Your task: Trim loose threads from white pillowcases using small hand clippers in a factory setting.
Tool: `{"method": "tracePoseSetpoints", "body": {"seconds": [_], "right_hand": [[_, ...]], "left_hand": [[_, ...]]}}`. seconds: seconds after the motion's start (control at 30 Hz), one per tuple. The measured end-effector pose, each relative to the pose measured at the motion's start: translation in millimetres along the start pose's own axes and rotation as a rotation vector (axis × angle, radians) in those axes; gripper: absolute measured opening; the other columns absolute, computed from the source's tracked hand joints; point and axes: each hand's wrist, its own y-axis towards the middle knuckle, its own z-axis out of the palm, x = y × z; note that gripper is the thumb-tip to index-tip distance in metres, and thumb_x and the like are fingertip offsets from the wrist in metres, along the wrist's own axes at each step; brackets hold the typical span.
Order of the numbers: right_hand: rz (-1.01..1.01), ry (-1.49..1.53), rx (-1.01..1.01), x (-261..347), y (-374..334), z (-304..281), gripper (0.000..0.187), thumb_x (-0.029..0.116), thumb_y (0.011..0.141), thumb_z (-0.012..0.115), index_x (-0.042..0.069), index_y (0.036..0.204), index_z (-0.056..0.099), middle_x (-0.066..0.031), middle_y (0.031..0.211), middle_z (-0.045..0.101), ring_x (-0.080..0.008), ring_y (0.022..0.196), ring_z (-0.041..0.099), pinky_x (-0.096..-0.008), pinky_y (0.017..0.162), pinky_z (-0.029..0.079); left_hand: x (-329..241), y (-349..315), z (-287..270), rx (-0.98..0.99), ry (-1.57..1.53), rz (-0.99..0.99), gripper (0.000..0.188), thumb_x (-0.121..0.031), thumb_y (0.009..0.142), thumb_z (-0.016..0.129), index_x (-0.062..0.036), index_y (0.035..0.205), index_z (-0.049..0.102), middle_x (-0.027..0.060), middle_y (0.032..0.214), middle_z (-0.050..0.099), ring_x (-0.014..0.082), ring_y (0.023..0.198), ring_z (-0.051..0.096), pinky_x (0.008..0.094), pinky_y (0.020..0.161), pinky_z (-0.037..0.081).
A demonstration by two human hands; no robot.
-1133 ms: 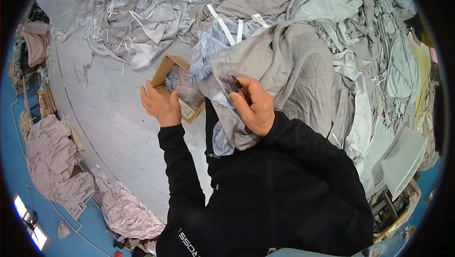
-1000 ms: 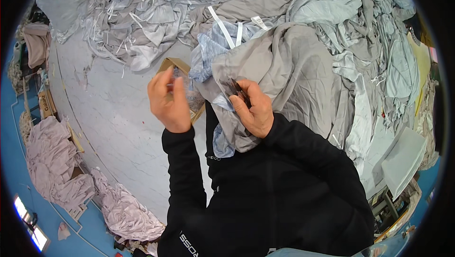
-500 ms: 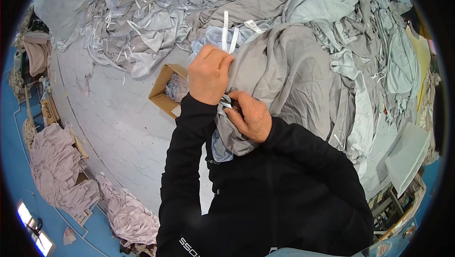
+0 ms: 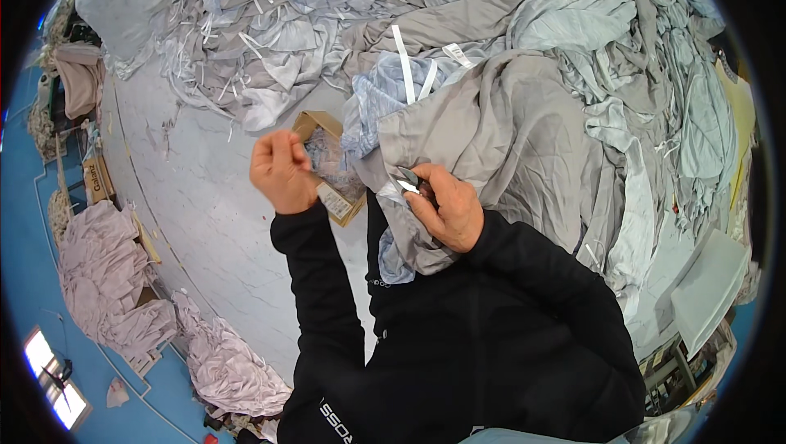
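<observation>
The pink cloth (image 4: 110, 268) lay well left of the left hand (image 4: 282, 172). The left hand's fingers were curled toward the thumb; whether they pinched anything could not be told. The box (image 4: 319, 122), containing scraps (image 4: 329, 154), stood just right of that hand. The snips (image 4: 412, 181) were gripped between the right hand's (image 4: 454, 211) thumb and fingers. The grey cloth (image 4: 524, 133) lay beneath the right hand, extending ahead and rightward.
</observation>
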Motion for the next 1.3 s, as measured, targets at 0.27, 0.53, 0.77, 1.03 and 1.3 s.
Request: {"method": "tracePoseSetpoints", "body": {"seconds": [0.27, 0.53, 0.77, 1.03, 1.3], "right_hand": [[0.031, -0.025, 0.009, -1, -2, -1, 0.028, 0.008, 0.087, 0.069, 0.0, 0.111, 0.057, -0.0095, 0.074, 0.059, -0.0218, 0.062, 0.06, -0.031, 0.058, 0.048], [0.021, -0.031, -0.007, -2, -4, 3, 0.029, 0.008, 0.087, 0.07, 0.0, 0.111, 0.057, -0.0089, 0.074, 0.059, -0.0213, 0.061, 0.06, -0.0305, 0.058, 0.048], [0.005, 0.021, -0.019, -1, -2, 6, 0.031, 0.007, 0.086, 0.071, -0.001, 0.112, 0.057, -0.0077, 0.072, 0.056, -0.0193, 0.06, 0.058, -0.0291, 0.056, 0.046], [0.004, 0.015, -0.031, -2, -2, 4, 0.03, 0.006, 0.085, 0.071, 0.0, 0.11, 0.057, -0.0075, 0.072, 0.056, -0.019, 0.059, 0.057, -0.0293, 0.056, 0.046], [0.023, 0.029, 0.013, -5, -2, -2, 0.031, 0.007, 0.085, 0.071, 0.0, 0.111, 0.057, -0.0085, 0.074, 0.058, -0.0198, 0.063, 0.059, -0.0299, 0.059, 0.048]], "left_hand": [[88, 24, -163, -0.316, 0.913, 0.008, 0.019, -0.016, 0.086, 0.069, 0.0014, 0.09, 0.061, 0.0109, 0.074, 0.064, 0.0201, 0.059, 0.062, 0.0314, 0.052, 0.049], [130, 2, -151, -0.11, 1.313, 0.351, 0.028, -0.018, 0.079, 0.074, 0.0035, 0.095, 0.067, 0.0138, 0.077, 0.068, 0.0331, 0.074, 0.065, 0.0396, 0.075, 0.053], [21, -21, -20, 0.163, 0.485, 0.117, 0.018, -0.009, 0.086, 0.071, 0.0021, 0.1, 0.068, 0.0042, 0.09, 0.065, 0.0094, 0.075, 0.058, 0.0227, 0.067, 0.047], [13, -7, 40, 0.634, 0.73, 0.323, 0.029, -0.008, 0.077, 0.077, -0.0024, 0.105, 0.069, 0.0062, 0.094, 0.058, 0.0144, 0.074, 0.056, 0.0274, 0.065, 0.046], [26, -3, 23, 0.441, 0.441, 0.054, 0.007, -0.006, 0.088, 0.07, -0.0013, 0.086, 0.066, -0.0019, 0.075, 0.059, 0.0055, 0.064, 0.05, 0.0208, 0.058, 0.038]]}}
